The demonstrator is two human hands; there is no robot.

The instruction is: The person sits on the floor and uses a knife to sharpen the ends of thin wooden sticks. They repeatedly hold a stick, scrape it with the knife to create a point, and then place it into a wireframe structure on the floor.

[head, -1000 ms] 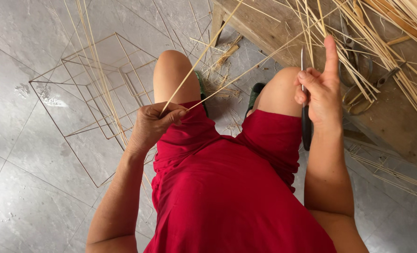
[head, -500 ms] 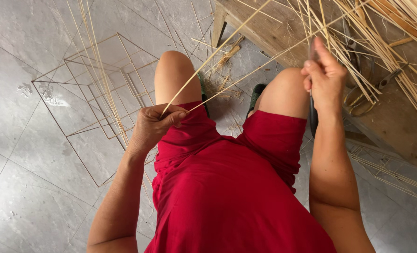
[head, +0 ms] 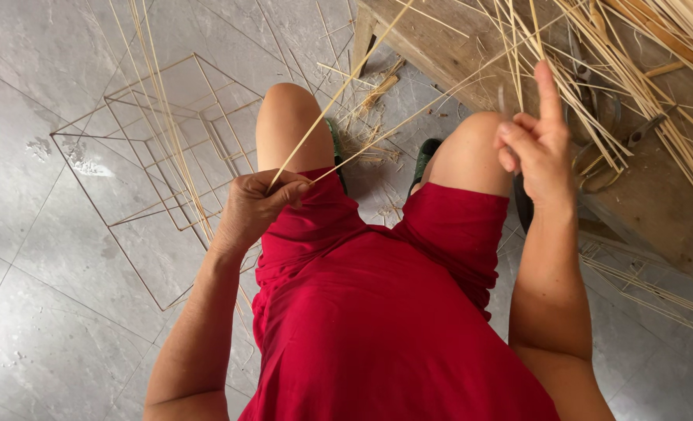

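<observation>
Left hand (head: 254,204) pinched on thin straw strips (head: 339,93); right hand (head: 535,148) half-curled, forefinger up.

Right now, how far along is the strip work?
Done: a thin wire frame stands on the floor, bare. In hand: left hand pinches the ends of two thin strips; right hand is raised by the pile of strips on the wooden bench. Left: that pile is loose, unwoven.

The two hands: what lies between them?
In the head view, between the left hand and right hand lie both bare knees and two thin straws running from the left hand's pinch toward the wooden bench.
</observation>
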